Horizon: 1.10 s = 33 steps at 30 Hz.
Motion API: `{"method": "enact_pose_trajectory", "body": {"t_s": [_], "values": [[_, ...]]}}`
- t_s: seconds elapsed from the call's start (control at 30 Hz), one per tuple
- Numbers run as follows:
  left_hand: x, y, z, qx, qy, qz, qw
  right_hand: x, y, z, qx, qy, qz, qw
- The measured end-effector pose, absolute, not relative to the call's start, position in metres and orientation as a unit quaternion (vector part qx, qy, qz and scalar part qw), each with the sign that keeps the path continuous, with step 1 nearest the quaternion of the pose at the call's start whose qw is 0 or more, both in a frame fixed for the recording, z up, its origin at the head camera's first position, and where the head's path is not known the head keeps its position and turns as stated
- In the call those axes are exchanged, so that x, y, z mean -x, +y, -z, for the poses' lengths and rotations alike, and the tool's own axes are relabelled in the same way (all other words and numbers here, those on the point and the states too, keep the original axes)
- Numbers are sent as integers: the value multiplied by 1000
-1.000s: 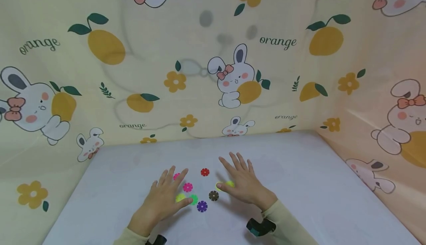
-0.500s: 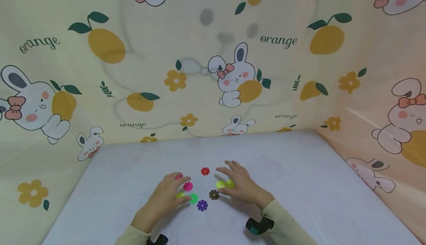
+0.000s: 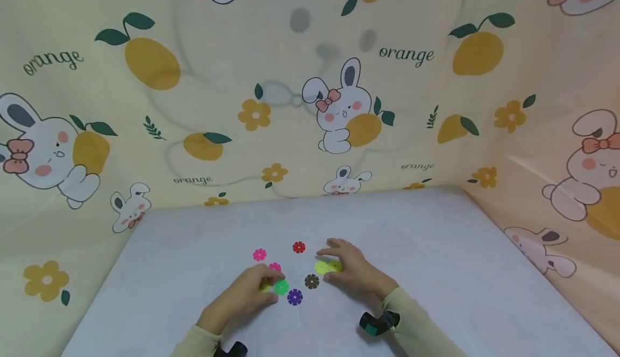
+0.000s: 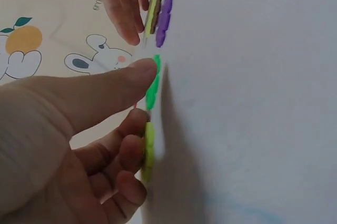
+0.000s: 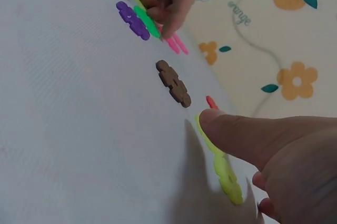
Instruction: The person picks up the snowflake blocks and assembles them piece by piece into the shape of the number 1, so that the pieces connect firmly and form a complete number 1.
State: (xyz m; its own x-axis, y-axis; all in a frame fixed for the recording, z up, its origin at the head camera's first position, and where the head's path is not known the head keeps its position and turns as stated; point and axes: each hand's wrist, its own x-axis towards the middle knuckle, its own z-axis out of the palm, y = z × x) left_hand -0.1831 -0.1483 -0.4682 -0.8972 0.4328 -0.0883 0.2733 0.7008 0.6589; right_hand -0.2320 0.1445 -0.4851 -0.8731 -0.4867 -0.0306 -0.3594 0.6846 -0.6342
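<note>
Head: left hand (image 3: 249, 293) bent, thumb and index bracketing the green disc (image 3: 281, 287); pinching or not, we can't tell. Right hand (image 3: 357, 272) loose, thumb and index spread around a yellow pair (image 3: 321, 267). We see both between the surface's (image 3: 436, 249) left and right edges.
Left wrist: bent fingertips beside another yellow disc (image 4: 149, 153).
Right wrist: thumb overlaps the yellow pair, brown disc (image 5: 173, 84) apart.

Colourful notched discs (image 3: 291, 298) on white table (image 3: 426, 249)
</note>
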Motion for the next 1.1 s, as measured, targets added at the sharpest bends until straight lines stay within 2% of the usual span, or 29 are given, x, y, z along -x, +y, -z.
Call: {"method": "enact_pose_trajectory", "body": {"t_s": [0.1, 0.4, 0.77, 0.93, 1.1], "values": [[184, -146, 469, -189, 912, -340, 128, 232, 144, 485, 237, 912, 323, 93], [182, -141, 472, -175, 926, -317, 108, 232, 141, 490, 245, 914, 319, 58], [179, -137, 471, -166, 934, -308, 76, 229, 140, 491, 228, 914, 333, 48], [177, -139, 470, -178, 934, -306, 44, 228, 134, 489, 224, 926, 305, 17], [176, -138, 470, -180, 935, -301, 47, 225, 128, 484, 222, 934, 279, -8]]}}
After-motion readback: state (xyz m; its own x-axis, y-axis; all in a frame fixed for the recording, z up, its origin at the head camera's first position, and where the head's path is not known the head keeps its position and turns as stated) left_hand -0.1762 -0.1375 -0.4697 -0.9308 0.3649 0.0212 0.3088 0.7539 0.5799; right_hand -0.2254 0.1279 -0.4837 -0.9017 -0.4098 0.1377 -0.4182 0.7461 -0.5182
